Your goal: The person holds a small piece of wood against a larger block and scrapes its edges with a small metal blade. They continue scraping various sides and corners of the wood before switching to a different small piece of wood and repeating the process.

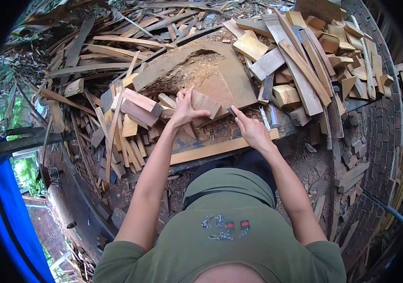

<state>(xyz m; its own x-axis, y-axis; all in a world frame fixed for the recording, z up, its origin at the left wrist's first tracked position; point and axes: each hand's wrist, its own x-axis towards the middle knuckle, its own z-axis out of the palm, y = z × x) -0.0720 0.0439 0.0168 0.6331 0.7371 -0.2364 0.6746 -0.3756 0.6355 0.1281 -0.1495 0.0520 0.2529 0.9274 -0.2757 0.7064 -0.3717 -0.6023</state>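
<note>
My left hand (186,111) grips a small wooden block (206,104) at its left end, the thumb stretched along its near face. The block is tilted against the front of a thick, hollowed slab of wood (236,78). In my right hand (254,131) is a slim dark tool (231,111), with the index finger laid along it. Its tip points toward the block's right end, and the rest is hidden in the palm. Wood shavings (220,130) lie between the hands. In front of them runs a long pale batten (215,150).
Pinkish blocks (140,104) and thin strips crowd the left side. A tall pile of planks and offcuts (300,66) rises at the right. Beside my right hand lie a ruler-like strip (274,114) and a pale twisted piece (264,119). Scrap strips (116,52) cover the back left.
</note>
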